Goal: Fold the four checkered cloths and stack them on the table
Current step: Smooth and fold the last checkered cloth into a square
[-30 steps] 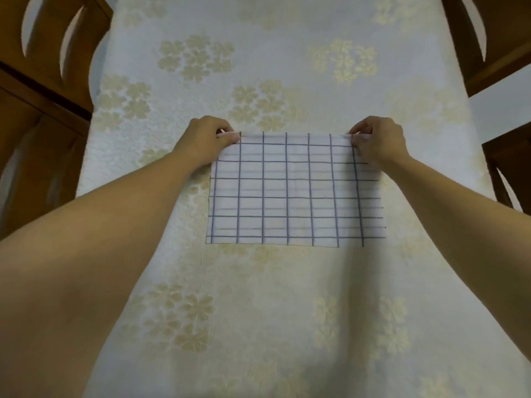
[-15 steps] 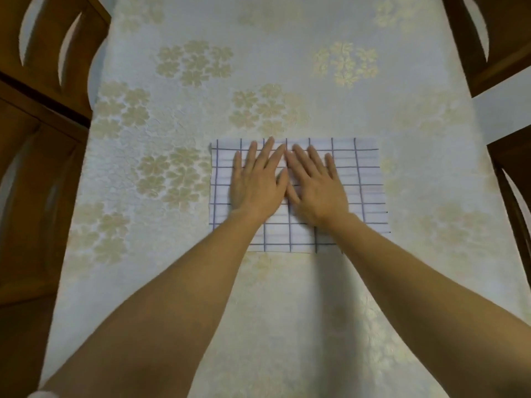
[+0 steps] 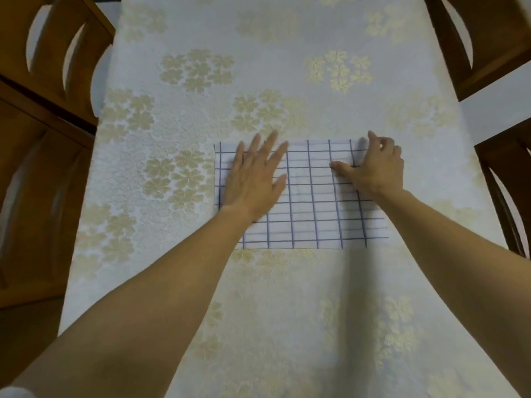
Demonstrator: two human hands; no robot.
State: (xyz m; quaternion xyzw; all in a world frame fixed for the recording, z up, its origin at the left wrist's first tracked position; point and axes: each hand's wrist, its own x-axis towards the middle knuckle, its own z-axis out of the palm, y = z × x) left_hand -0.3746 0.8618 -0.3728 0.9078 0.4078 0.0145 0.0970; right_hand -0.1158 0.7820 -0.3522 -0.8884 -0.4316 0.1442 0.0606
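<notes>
A white cloth with a blue check [image 3: 310, 202] lies folded into a flat rectangle in the middle of the table. My left hand [image 3: 253, 179] presses flat on its left part, fingers straight and spread. At the cloth's far right corner my right hand [image 3: 376, 168] has its fingers curled over the edge and its thumb laid on the fabric, pinching the corner, which stands slightly raised. Only this one checkered cloth is in view.
The table wears a pale tablecloth with gold flowers [image 3: 258, 67]. Wooden chairs stand close along the left side [image 3: 43, 81] and the right side [image 3: 488, 38], with another chair back at the right edge [image 3: 505, 182].
Both hands let go of the far corners, pressed flat together on the cloth's middle, then slid apart. The left stays flat at the left; the right now pinches the far right corner.
</notes>
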